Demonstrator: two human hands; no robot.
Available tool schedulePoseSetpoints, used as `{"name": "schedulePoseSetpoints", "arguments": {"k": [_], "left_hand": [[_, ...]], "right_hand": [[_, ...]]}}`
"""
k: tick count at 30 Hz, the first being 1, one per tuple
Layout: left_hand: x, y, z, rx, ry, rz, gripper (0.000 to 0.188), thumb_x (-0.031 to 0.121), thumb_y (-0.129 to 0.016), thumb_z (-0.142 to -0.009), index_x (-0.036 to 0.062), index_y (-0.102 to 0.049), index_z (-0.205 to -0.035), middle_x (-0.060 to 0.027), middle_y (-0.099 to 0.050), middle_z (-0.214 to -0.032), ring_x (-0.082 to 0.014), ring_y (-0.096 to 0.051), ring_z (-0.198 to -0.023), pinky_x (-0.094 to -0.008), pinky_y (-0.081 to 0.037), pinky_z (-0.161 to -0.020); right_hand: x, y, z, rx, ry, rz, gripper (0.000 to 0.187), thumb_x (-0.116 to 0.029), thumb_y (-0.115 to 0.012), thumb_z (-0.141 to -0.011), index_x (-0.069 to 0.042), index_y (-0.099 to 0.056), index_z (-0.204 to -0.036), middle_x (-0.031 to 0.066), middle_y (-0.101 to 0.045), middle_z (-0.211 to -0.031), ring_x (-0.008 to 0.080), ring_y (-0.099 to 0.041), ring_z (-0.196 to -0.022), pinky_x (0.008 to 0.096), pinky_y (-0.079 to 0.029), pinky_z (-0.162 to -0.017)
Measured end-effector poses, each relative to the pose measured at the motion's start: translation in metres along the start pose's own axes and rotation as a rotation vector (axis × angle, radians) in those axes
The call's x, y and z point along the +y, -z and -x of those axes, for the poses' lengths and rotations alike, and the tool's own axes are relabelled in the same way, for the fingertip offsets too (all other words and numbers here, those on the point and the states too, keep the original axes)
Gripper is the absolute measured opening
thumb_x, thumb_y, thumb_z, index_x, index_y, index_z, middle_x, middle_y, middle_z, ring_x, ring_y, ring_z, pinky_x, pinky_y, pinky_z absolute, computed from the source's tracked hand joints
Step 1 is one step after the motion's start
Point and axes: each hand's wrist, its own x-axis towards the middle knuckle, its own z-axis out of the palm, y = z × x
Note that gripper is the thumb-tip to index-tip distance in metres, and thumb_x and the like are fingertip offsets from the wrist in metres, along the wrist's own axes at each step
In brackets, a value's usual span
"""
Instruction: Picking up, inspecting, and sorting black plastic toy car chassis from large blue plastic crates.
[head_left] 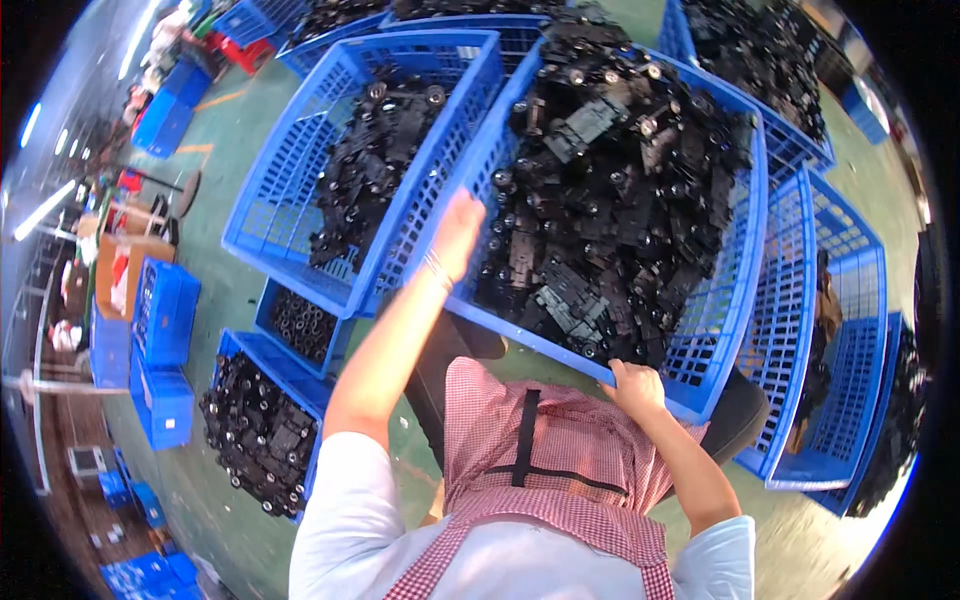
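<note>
A large blue plastic crate (540, 340) stands right in front of me, heaped with black plastic parts (620, 220) that carry small shiny wheels. My left hand (460, 235) is closed on this crate's left rim. On the near rim, toward its right end, my right hand (635, 388) is closed with the fingers hooked over the edge. A second blue crate (275, 255) sits close along the left side, partly filled with similar black parts (375, 150). The fingertips of my left hand are partly hidden.
Left of my legs are a small blue bin (265, 310) of dark rings and a blue bin (275, 375) piled with wheeled black parts. Nested blue crates (800, 330) stand at the right. Another full crate (800, 155) is at the far right. Stacked blue boxes (165, 320) line the left.
</note>
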Motion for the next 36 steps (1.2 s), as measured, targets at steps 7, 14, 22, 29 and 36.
{"name": "schedulePoseSetpoints", "arguments": {"k": [7, 14, 22, 29, 36], "left_hand": [[-0.091, -0.084, 0.012, -0.331, 0.17, -0.491, 0.047, 0.024, -0.058, -0.079, -0.0038, -0.049, -0.116, -0.0206, -0.06, -0.103, -0.0275, -0.059, -0.096, -0.033, -0.045, -0.084], [-0.06, -0.123, -0.063, -0.262, -0.025, -0.916, 0.057, 0.028, -0.06, -0.074, -0.0004, -0.046, -0.122, -0.0257, -0.049, -0.118, -0.0358, -0.046, -0.113, -0.0382, -0.037, -0.096], [-0.012, -0.195, -0.179, 0.047, -0.41, -1.344, 0.092, 0.033, -0.074, -0.064, 0.0017, -0.023, -0.134, -0.0262, -0.027, -0.135, -0.0406, -0.028, -0.125, -0.0452, -0.03, -0.1], [0.004, -0.199, -0.212, -0.038, -0.148, -1.456, 0.082, 0.034, -0.071, -0.062, 0.0167, -0.032, -0.131, -0.0186, -0.038, -0.119, -0.039, -0.045, -0.104, -0.0454, -0.039, -0.088], [-0.039, -0.2, -0.084, -0.318, -0.103, -0.406, 0.069, 0.026, -0.075, -0.065, 0.0038, -0.044, -0.123, -0.0125, -0.058, -0.09, -0.024, -0.056, -0.084, -0.0317, -0.045, -0.077]], "right_hand": [[0.007, 0.012, -0.004, -0.177, -0.036, 0.009, 0.04, -0.042, -0.061, -0.073, -0.004, -0.055, -0.085, 0.0125, -0.061, -0.079, 0.0281, -0.062, -0.074, 0.0387, -0.049, -0.066], [0.001, 0.016, -0.004, -0.328, 0.003, -0.028, 0.045, -0.048, -0.053, -0.076, -0.005, -0.059, -0.087, 0.015, -0.063, -0.082, 0.0281, -0.063, -0.076, 0.0404, -0.051, -0.063], [-0.001, 0.017, 0.001, -0.249, 0.0, -0.187, 0.044, -0.045, -0.055, -0.078, -0.003, -0.054, -0.093, 0.016, -0.062, -0.083, 0.0305, -0.062, -0.075, 0.0401, -0.05, -0.067], [-0.002, 0.026, -0.002, -0.275, -0.036, -0.234, 0.043, -0.042, -0.058, -0.076, -0.003, -0.055, -0.093, 0.0147, -0.062, -0.083, 0.0287, -0.062, -0.077, 0.0393, -0.049, -0.067], [0.008, 0.018, 0.003, -0.11, -0.005, -0.191, 0.043, -0.044, -0.059, -0.072, -0.004, -0.056, -0.087, 0.0113, -0.062, -0.069, 0.0269, -0.062, -0.064, 0.0397, -0.049, -0.058]]}}
